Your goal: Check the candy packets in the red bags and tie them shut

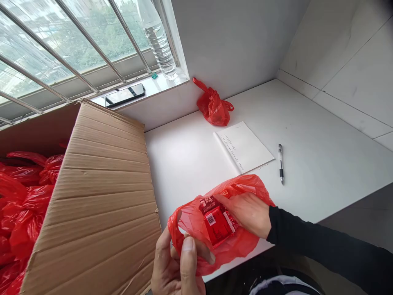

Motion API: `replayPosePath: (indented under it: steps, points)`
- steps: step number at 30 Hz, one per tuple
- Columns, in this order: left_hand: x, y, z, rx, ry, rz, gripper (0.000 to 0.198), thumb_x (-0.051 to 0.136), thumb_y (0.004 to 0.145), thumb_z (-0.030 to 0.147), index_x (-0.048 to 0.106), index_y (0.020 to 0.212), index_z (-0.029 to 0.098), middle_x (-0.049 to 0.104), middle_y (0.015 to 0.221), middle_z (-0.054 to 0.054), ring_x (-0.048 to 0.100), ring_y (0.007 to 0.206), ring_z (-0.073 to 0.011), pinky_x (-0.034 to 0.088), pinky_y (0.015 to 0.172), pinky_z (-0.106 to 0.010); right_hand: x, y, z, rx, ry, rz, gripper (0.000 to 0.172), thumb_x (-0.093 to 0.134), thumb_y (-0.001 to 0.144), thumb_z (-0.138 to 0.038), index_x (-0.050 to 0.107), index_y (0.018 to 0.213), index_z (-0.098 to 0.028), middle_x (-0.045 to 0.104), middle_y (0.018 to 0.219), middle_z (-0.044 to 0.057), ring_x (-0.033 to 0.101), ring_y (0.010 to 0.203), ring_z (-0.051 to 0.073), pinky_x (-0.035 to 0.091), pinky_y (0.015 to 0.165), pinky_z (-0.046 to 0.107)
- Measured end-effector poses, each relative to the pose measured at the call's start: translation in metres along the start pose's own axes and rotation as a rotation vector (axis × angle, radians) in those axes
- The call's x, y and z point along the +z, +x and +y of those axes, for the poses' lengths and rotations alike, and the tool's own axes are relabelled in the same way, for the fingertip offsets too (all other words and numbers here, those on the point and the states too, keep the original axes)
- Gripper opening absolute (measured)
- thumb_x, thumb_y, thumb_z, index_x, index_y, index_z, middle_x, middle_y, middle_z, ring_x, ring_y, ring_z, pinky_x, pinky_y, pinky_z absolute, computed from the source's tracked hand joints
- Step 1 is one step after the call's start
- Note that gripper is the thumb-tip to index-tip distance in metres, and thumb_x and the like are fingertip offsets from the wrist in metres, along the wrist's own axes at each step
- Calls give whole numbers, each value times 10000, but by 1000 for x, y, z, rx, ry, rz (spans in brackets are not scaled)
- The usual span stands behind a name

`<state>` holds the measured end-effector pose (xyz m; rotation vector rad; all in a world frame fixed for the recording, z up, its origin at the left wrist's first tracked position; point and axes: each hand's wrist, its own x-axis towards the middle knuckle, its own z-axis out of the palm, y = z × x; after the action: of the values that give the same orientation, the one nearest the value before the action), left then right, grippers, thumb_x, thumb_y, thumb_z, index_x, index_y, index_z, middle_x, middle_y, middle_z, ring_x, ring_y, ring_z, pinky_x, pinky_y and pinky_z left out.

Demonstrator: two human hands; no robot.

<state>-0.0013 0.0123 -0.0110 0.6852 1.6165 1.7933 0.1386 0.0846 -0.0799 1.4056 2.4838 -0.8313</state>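
Note:
My left hand [176, 266] pinches the near rim of an open red plastic bag [242, 245] above the front edge of the white table [322, 164]. My right hand [248, 213] reaches into the bag's mouth and grips red packets [216, 223] with a barcode label. The bag hangs between both hands. A second red bag [213, 107], tied shut, lies at the back of the table by the wall.
A large cardboard box [101, 196] full of several red bags [21, 205] stands at the left, flap raised. An open notebook [244, 146] and a pen [280, 163] lie mid-table. A phone [125, 94] and a water bottle [156, 39] rest on the windowsill.

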Motion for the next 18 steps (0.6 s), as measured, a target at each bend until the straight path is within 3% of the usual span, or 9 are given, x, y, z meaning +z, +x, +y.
replayPosePath:
  steps: [3, 6, 11, 15, 18]
  points:
    - [-1, 0, 0, 3, -10, -6, 245, 776, 842, 267, 791, 1086, 252, 594, 464, 62, 510, 366, -102, 467, 457, -211, 2, 0, -4, -30, -5, -22, 640, 518, 971, -173, 399, 1599, -197, 792, 938, 79, 749, 821, 291, 362, 601, 367]
    - [-9, 6, -4, 24, -9, -43, 246, 783, 852, 274, 797, 1097, 259, 604, 472, 55, 532, 371, -113, 479, 448, -216, 1, -1, -3, -11, -5, -27, 595, 503, 983, -183, 422, 1572, -167, 790, 934, 84, 751, 811, 299, 366, 592, 376]
    - [-25, 18, -14, 142, 6, -277, 286, 748, 921, 274, 789, 1200, 319, 648, 473, 35, 573, 363, -134, 513, 427, -233, -5, -3, -1, 53, -35, -46, 481, 489, 973, -156, 531, 1448, -99, 772, 886, 108, 745, 774, 311, 351, 577, 377]
    - [-27, 20, -16, 147, 0, -294, 282, 728, 938, 253, 788, 1203, 327, 655, 482, 34, 561, 358, -126, 509, 415, -225, -5, -2, -7, 28, -42, -63, 597, 479, 988, -154, 418, 1581, -194, 782, 908, 69, 757, 839, 292, 373, 608, 364]
    - [-26, 20, -15, 151, 7, -301, 283, 718, 946, 236, 788, 1202, 334, 663, 488, 33, 574, 361, -129, 513, 418, -226, -3, -2, -11, 28, -59, -84, 647, 485, 979, -126, 381, 1617, -157, 795, 967, 108, 764, 869, 305, 391, 623, 370]
